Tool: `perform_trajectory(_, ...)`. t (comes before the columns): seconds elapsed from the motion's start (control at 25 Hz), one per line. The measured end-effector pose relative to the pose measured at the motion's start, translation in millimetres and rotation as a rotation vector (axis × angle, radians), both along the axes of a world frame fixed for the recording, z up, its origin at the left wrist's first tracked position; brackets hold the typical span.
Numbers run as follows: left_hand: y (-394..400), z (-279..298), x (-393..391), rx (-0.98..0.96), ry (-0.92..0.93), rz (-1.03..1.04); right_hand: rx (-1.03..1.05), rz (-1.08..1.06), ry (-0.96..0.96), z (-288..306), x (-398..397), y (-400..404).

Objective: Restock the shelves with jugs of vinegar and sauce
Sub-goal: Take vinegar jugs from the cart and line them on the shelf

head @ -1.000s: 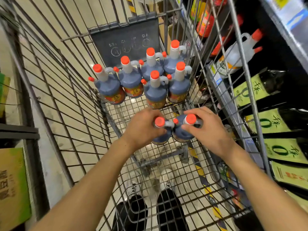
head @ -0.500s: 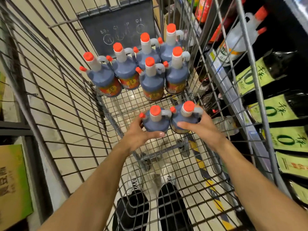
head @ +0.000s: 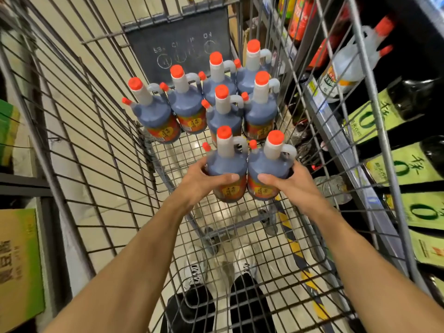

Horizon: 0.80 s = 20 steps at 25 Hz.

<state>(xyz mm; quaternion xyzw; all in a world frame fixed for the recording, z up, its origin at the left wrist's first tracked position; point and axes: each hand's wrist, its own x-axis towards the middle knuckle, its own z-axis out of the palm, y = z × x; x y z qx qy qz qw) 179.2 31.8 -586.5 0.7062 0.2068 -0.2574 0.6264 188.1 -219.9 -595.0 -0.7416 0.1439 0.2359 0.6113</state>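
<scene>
Two dark sauce jugs with orange caps are lifted above the wire cart floor [head: 240, 227]. My left hand [head: 204, 181] grips the body of the left jug [head: 227, 162]. My right hand [head: 287, 186] wraps the body of the right jug [head: 268, 167]. Both jugs are upright and side by side, touching. Several more identical jugs [head: 224, 111] stand grouped at the far end of the cart.
The cart's wire walls [head: 79, 131] rise on both sides. To the right, shelves [head: 336, 131] hold a clear vinegar jug [head: 348, 61] and dark bottles with green labels [head: 408, 164]. Cardboard boxes [head: 19, 267] sit at the left. My shoes [head: 216, 267] show below.
Both hands shifted from the tops of the two jugs down to their bodies and raised them off the cart floor, toward me.
</scene>
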Motion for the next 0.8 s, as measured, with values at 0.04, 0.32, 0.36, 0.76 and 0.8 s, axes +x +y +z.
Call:
perform_trajectory(0.04,-0.9,3.8,1.4,-0.006,0.005,-0.007,0.03,-0.021,0.004,1.8,-0.6,-0.3)
perform_trajectory(0.32,-12.1,55.2,-8.1,-0.044,-0.003,0.018,0.193,-0.099,-0.004,56.9,-17.6,-3.5)
perform_trajectory(0.36,-13.8,67.2,-10.9,-0.07,-0.014,0.019,0.213,-0.112,-0.012,69.6,-22.6,-2.5)
perform_trajectory(0.76,-6.1,237.9,-35.7,-0.383,-0.107,-0.153,0.334,-0.365,-0.151,258.0,-90.3,18.7)
perform_trajectory(0.8,-6.7,255.9,-41.2,-0.418,-0.11,-0.191,0.314,-0.381,-0.162,280.0,-101.3,19.2)
